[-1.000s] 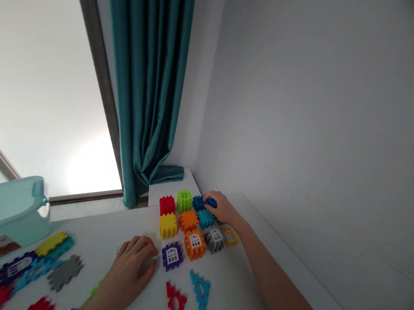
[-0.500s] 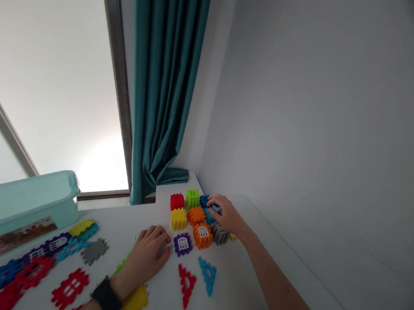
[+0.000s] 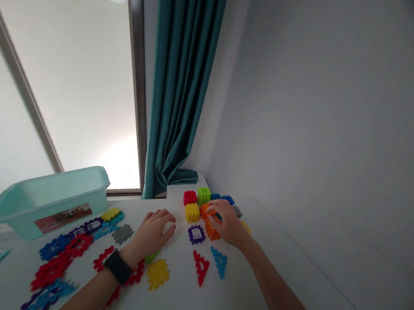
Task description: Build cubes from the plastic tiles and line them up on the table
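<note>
My right hand reaches over the cluster of stacked interlocking tiles, fingers curved and thumb apart. Its fingertips are at the upper orange stack and its thumb is by the lower orange stack. A bit of teal shows between finger and thumb; whether they touch it I cannot tell. Resting palm down on the table, my left hand has bent, parted fingers and nothing visible in them. Between the hands lies a purple window tile. Behind it stand yellow, red and green stacks.
A red triangle and a blue triangle lie nearer me. Loose tiles spread on the left, including a grey tile and a yellow tile. A mint tub stands back left. The wall borders the right.
The view has swung left, showing more of the tub. My right hand has moved from the rear blue stacks towards the orange stacks. My left hand stays on the table, its thumb more parted.
</note>
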`<control>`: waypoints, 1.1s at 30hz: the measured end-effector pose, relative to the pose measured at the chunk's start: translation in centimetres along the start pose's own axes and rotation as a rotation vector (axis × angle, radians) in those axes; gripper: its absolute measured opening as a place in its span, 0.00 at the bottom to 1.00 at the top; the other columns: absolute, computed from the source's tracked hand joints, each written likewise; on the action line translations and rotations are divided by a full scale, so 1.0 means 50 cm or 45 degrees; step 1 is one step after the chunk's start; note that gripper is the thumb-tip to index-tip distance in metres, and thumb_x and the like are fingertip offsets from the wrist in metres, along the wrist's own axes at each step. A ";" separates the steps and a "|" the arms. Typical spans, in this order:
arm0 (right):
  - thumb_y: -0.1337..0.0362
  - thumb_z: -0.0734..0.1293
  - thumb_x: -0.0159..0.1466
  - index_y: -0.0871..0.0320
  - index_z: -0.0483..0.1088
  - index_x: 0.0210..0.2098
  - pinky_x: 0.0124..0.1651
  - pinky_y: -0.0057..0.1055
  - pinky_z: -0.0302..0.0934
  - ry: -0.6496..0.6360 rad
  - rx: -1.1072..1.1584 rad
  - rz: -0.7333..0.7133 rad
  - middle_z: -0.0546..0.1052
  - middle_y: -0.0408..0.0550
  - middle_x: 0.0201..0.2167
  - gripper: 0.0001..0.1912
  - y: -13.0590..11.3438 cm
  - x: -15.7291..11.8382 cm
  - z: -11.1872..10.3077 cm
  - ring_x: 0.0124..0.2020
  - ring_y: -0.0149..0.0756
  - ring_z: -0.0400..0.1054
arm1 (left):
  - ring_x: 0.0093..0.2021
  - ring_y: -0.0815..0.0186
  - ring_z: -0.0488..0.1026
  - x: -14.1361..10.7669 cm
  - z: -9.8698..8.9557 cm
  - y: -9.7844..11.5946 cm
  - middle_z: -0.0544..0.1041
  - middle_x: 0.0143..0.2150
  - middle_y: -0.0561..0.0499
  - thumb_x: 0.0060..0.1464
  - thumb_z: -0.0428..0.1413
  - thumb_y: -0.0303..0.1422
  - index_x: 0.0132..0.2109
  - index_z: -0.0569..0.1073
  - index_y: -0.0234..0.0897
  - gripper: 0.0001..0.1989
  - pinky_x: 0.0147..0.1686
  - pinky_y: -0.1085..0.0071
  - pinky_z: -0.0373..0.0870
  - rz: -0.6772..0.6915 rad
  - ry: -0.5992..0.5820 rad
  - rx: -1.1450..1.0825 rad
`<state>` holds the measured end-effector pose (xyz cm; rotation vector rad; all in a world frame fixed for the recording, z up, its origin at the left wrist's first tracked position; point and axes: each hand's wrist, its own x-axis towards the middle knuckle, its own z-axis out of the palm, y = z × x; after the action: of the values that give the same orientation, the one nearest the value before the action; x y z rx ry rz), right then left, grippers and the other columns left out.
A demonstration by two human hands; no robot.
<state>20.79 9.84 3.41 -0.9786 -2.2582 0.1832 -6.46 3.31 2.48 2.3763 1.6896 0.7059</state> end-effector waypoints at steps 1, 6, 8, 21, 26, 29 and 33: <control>0.69 0.64 0.63 0.54 0.73 0.39 0.61 0.49 0.57 -0.004 0.007 -0.010 0.76 0.52 0.48 0.07 -0.011 0.002 0.004 0.55 0.47 0.66 | 0.49 0.55 0.74 -0.007 -0.006 -0.006 0.78 0.46 0.48 0.63 0.49 0.35 0.44 0.76 0.41 0.11 0.49 0.57 0.64 -0.009 -0.003 0.013; 0.69 0.64 0.64 0.55 0.73 0.38 0.60 0.48 0.57 -0.051 0.043 -0.042 0.76 0.53 0.48 0.07 -0.070 0.012 0.035 0.54 0.47 0.66 | 0.48 0.56 0.75 -0.060 -0.035 -0.041 0.78 0.45 0.47 0.63 0.49 0.34 0.43 0.76 0.40 0.11 0.49 0.58 0.65 -0.064 -0.004 0.087; 0.69 0.64 0.64 0.55 0.73 0.38 0.60 0.48 0.57 -0.073 0.055 -0.060 0.76 0.52 0.48 0.07 -0.092 0.015 0.053 0.54 0.46 0.66 | 0.48 0.56 0.75 -0.086 -0.047 -0.054 0.78 0.45 0.47 0.63 0.49 0.33 0.44 0.77 0.40 0.11 0.49 0.58 0.65 -0.084 0.006 0.114; 0.70 0.67 0.62 0.55 0.74 0.39 0.57 0.43 0.60 -0.320 0.157 -0.088 0.77 0.49 0.45 0.06 -0.224 0.017 0.210 0.51 0.44 0.69 | 0.50 0.55 0.73 -0.229 -0.071 -0.092 0.77 0.46 0.48 0.60 0.55 0.31 0.45 0.76 0.42 0.08 0.51 0.58 0.65 -0.088 0.023 0.136; 0.70 0.67 0.63 0.54 0.73 0.41 0.56 0.43 0.60 -0.359 0.163 -0.086 0.77 0.49 0.45 0.08 -0.250 -0.002 0.242 0.51 0.44 0.68 | 0.50 0.55 0.71 -0.245 -0.068 -0.091 0.75 0.49 0.48 0.55 0.60 0.34 0.49 0.74 0.43 0.14 0.51 0.60 0.65 0.044 -0.039 0.096; 0.72 0.66 0.62 0.53 0.72 0.43 0.57 0.43 0.59 -0.370 0.170 -0.083 0.76 0.48 0.47 0.11 -0.255 -0.020 0.253 0.52 0.44 0.68 | 0.51 0.53 0.71 -0.247 -0.069 -0.091 0.74 0.51 0.47 0.53 0.63 0.35 0.51 0.73 0.43 0.18 0.52 0.59 0.64 0.061 -0.096 0.093; 0.73 0.65 0.62 0.53 0.71 0.44 0.59 0.45 0.59 -0.330 0.172 -0.053 0.74 0.50 0.49 0.13 -0.257 -0.034 0.266 0.54 0.45 0.67 | 0.52 0.53 0.70 -0.243 -0.067 -0.088 0.75 0.51 0.47 0.51 0.64 0.33 0.50 0.73 0.43 0.18 0.53 0.58 0.63 0.035 -0.158 0.071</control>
<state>5.64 1.20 -3.02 -0.8777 -2.4601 0.4622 -14.89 -6.83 0.24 2.4294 1.6501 0.5099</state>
